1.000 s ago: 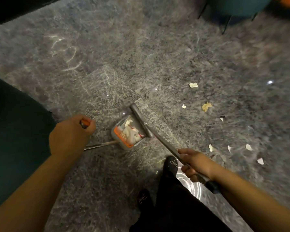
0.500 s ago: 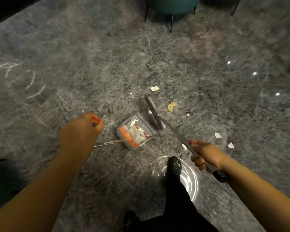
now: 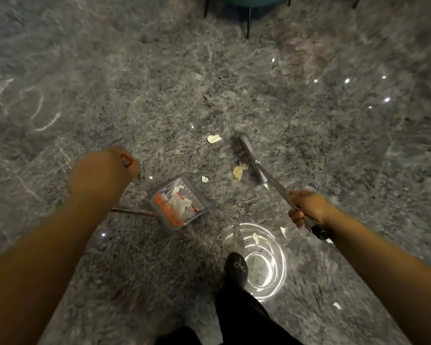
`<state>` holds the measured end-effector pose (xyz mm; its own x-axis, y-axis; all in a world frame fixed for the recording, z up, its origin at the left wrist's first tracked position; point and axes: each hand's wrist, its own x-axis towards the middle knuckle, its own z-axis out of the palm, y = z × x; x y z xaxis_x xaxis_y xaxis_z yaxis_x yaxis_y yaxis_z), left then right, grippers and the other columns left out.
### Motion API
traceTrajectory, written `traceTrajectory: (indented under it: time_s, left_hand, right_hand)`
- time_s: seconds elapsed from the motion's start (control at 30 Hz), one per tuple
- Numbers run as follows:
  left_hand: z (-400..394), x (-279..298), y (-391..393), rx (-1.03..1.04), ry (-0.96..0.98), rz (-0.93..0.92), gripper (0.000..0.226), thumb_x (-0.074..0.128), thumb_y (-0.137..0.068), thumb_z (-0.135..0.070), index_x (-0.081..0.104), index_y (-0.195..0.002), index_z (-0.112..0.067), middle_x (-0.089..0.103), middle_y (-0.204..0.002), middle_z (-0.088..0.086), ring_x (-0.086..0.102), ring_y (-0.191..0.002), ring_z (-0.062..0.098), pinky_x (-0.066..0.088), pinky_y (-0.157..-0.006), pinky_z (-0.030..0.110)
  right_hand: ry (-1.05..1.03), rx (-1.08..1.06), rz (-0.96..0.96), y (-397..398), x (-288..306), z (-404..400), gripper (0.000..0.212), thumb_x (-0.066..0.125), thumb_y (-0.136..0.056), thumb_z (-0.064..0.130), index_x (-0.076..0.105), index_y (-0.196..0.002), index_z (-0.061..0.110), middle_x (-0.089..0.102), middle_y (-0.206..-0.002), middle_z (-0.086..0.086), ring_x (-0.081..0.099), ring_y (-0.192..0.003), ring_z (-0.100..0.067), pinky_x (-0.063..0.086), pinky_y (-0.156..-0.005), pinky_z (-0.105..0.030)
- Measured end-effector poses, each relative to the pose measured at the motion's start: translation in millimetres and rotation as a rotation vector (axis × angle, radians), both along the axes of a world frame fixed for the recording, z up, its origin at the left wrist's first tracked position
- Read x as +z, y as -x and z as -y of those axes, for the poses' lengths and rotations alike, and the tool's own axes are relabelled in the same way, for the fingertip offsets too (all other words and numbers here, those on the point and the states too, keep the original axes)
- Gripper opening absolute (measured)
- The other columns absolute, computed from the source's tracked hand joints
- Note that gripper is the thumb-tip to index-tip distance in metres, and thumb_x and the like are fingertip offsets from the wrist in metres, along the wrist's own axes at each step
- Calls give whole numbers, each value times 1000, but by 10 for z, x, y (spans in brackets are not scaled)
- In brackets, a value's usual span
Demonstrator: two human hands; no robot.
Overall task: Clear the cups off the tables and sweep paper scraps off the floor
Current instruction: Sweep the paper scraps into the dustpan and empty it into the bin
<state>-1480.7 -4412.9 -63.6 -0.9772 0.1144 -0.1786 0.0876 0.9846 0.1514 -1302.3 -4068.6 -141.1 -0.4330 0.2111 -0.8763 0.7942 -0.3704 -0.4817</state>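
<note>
My left hand (image 3: 102, 171) grips the orange-tipped top of a long dustpan handle. The grey dustpan (image 3: 178, 204) rests on the grey marble floor below it, with white paper scraps and an orange comb edge inside. My right hand (image 3: 306, 207) is closed around the metal broom handle. The broom head (image 3: 249, 155) touches the floor beyond the dustpan, right beside a yellowish scrap (image 3: 239, 170). A white scrap (image 3: 213, 138) lies just left of the head's far end, and a small one (image 3: 204, 179) sits between broom and dustpan.
More scraps lie near my right foot (image 3: 237, 266), at the ring-shaped light reflection (image 3: 255, 238), and lower right (image 3: 337, 305). Thin black chair legs (image 3: 248, 21) under a teal seat stand at the top edge. The glossy floor shows several light glints.
The broom head left the dustpan mouth and swung out to the right and farther away, to the yellowish scrap. My view shifted right, and the dustpan stayed in my left hand.
</note>
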Motion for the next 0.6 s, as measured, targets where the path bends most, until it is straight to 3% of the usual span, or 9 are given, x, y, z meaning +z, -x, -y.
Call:
traceTrajectory:
  time_s: [0.3, 0.43, 0.53, 0.6]
  left_hand:
    - [-262, -104, 554, -17, 53, -16, 30, 66, -87, -46, 70, -97, -18, 54, -71, 7, 51, -68, 29, 40, -64, 34]
    - [-160, -118, 585, -13, 94, -44, 27, 64, -88, -49, 67, -91, -22, 47, -66, 1, 46, -66, 25, 40, -63, 34]
    - [-144, -124, 597, -24, 51, -54, 28, 65, -88, -43, 68, -94, -16, 46, -66, 2, 45, -65, 25, 37, -60, 31]
    - [-159, -129, 592, -47, 45, -61, 29, 65, -89, -41, 69, -94, -13, 45, -65, 1, 44, -64, 24, 32, -57, 30]
  right_hand:
    - [-110, 147, 112, 688, -460, -400, 25, 23, -102, 8, 42, -87, 12, 34, -61, -5, 33, -26, -8, 32, -30, -16]
    - [-90, 246, 214, 751, -569, -227, 23, 25, -101, 12, 43, -87, 11, 39, -54, -6, 36, -26, -11, 34, -33, -17]
    - [-93, 353, 193, 675, -627, 35, 23, 23, -99, 4, 46, -101, 6, 40, -51, -8, 37, -27, -13, 36, -35, -20]
    - [-66, 387, 192, 618, -621, 232, 24, 21, -99, 7, 45, -99, 8, 40, -53, -8, 36, -29, -12, 36, -38, -21]
